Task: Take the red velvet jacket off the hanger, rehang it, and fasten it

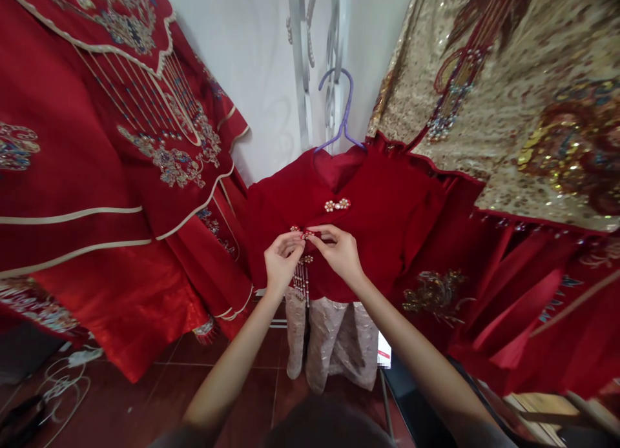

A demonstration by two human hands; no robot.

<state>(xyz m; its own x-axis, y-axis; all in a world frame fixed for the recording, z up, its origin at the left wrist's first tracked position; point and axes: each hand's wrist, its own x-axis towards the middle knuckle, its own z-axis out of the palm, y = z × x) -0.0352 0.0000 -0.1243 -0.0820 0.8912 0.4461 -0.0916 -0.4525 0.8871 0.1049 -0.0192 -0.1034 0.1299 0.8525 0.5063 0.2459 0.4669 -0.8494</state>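
A red velvet top (378, 241) hangs in front of me on a purple hanger (345, 106). At its chest sits a jewelled flower clasp (338, 205) with pearls. Lower on the front, my left hand (282, 259) and my right hand (339, 253) pinch a second flower clasp (307, 235) between their fingertips; part of it is hidden by the fingers. Just below is another flower ornament (306, 259) with a beaded tassel (301, 283) hanging from it, close to my left thumb. Pale shiny cloth (329, 335) shows under the top's hem.
Embroidered red garments (97, 144) hang at the left. A gold sequined garment (508, 132) hangs at the right. A metal rack (303, 67) stands behind the hanger. White cables (61, 380) lie on the tiled floor at the lower left.
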